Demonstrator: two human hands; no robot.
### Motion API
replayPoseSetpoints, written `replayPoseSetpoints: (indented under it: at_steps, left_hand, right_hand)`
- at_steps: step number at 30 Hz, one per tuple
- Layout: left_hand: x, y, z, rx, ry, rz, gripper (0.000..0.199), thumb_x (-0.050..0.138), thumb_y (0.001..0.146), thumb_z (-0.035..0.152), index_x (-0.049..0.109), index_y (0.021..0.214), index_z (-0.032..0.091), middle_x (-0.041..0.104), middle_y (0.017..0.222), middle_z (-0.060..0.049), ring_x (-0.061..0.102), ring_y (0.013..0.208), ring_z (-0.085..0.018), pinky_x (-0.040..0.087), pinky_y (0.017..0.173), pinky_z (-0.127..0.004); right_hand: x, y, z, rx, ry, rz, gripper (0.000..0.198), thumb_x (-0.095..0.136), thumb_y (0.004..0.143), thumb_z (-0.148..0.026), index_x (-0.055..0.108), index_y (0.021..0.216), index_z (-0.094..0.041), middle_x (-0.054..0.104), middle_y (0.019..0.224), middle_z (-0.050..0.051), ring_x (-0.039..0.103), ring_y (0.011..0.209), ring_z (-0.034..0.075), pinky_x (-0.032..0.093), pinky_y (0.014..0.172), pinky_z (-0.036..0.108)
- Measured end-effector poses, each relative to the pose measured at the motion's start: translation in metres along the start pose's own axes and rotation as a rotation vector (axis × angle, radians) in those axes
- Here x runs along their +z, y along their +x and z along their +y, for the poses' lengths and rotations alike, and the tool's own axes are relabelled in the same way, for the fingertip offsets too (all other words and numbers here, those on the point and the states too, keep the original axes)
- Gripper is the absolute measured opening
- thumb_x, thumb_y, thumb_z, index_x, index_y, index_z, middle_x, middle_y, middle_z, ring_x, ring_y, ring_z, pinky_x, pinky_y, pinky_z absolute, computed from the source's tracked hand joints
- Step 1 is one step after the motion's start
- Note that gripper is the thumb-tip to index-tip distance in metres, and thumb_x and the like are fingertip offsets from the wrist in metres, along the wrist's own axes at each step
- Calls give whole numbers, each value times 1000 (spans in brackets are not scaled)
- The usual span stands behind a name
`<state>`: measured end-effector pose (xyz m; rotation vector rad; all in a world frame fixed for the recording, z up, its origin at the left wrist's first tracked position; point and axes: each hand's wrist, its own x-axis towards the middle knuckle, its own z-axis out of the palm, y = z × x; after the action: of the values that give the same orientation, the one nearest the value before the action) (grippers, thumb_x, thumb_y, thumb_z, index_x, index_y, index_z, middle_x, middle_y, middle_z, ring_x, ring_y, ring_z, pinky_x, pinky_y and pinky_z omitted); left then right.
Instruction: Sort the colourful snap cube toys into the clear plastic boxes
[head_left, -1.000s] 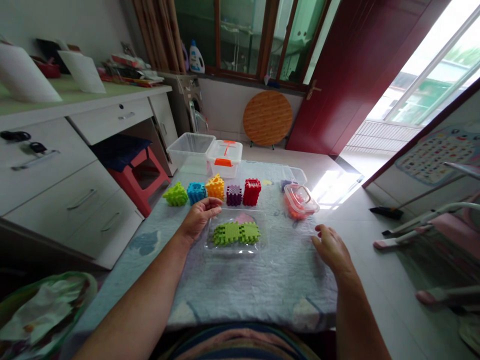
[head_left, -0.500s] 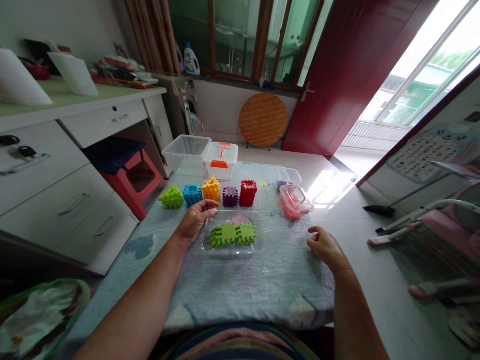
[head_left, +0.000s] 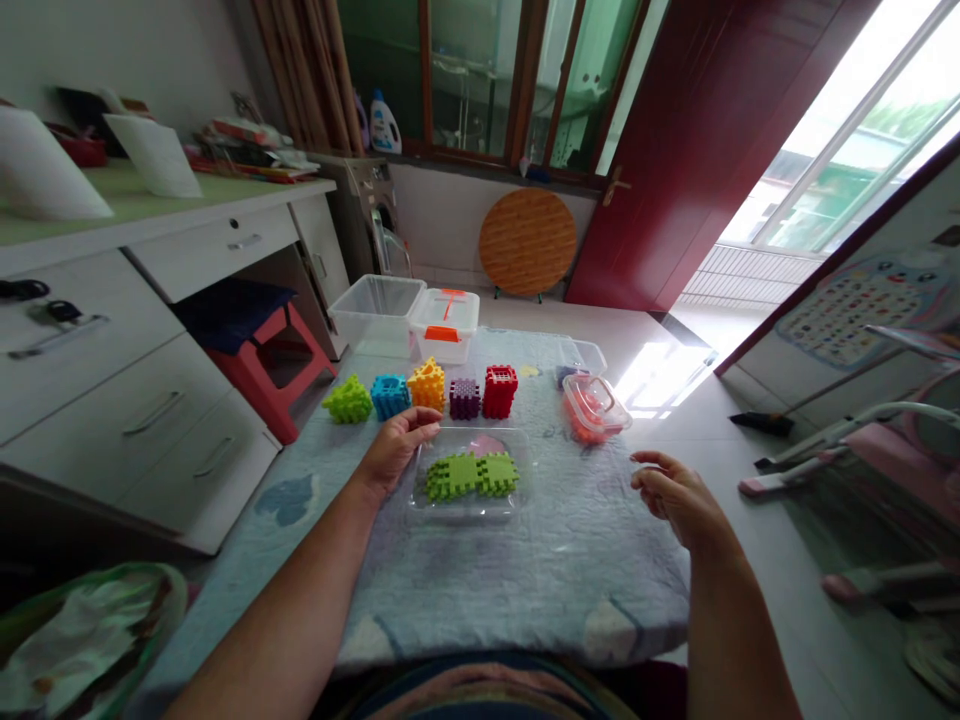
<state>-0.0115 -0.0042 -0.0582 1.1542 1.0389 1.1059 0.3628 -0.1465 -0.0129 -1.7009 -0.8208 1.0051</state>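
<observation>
My left hand (head_left: 397,450) pinches the upper left corner of a clear plastic container (head_left: 466,512), thumb and fingers at its rim. Green interlocking foam-like pieces (head_left: 472,474) lie flat in or under the see-through container, with a pink patch behind them. Over the table's right side hovers my right hand (head_left: 675,492), fingers loosely bent and apart, holding nothing. Beyond the container stands a row of block shapes: light green (head_left: 349,400), blue (head_left: 390,396), yellow (head_left: 427,384), purple (head_left: 465,398) and red (head_left: 499,391).
A lidded box with reddish pieces (head_left: 596,408) sits at the right edge, a clear tray (head_left: 583,356) behind it. At the far left corner stand a clear open bin (head_left: 379,315) and a white-lidded box with orange clips (head_left: 445,325). A red stool (head_left: 277,360) is left of the table.
My right hand has shifted slightly right, and its fingers have spread from a closer curl. My left hand stays at the container's corner. The view has tilted a little.
</observation>
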Motion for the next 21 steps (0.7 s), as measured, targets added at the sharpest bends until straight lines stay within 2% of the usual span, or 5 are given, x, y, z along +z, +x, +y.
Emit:
replayPoseSetpoints:
  at_steps: [6,10,13,17,21]
  left_hand:
    - [-1,-1,1,16,67,10,29,77,64,37,70,84,17,62,75,0,49,64,-12,38,63,-25]
    - [1,-4,5,27,83,16,31,78,63,39,69,82,17,62,74,1,48,62,-12,37,61,-25]
    - [4,-7,9,30,102,38,35,77,63,45,68,80,16,59,69,2,45,58,-10,35,57,-24]
    - [5,-12,16,-32,103,78,49,71,65,61,66,79,14,58,67,1,38,50,-8,29,50,-23]
    - [4,-23,20,-74,146,68,60,61,70,70,66,88,13,59,72,0,40,51,-8,32,50,-23]
  right_hand:
    - [-5,-5,-10,-20,108,58,44,70,56,-26,58,98,-16,59,58,-4,38,42,6,24,39,19]
    - [6,-5,-19,-36,183,61,45,72,56,-25,58,98,-17,60,58,-5,38,42,5,24,39,17]
    - [34,-5,-24,-59,251,31,45,72,56,-25,56,97,-18,59,59,-6,37,40,4,22,37,17]
    - [87,-5,-25,-94,332,-38,42,70,58,-27,54,97,-19,59,59,-7,38,38,5,22,37,17]
    - [130,-3,-14,-136,351,-83,41,68,61,-29,55,98,-19,59,62,-7,38,38,5,22,36,18]
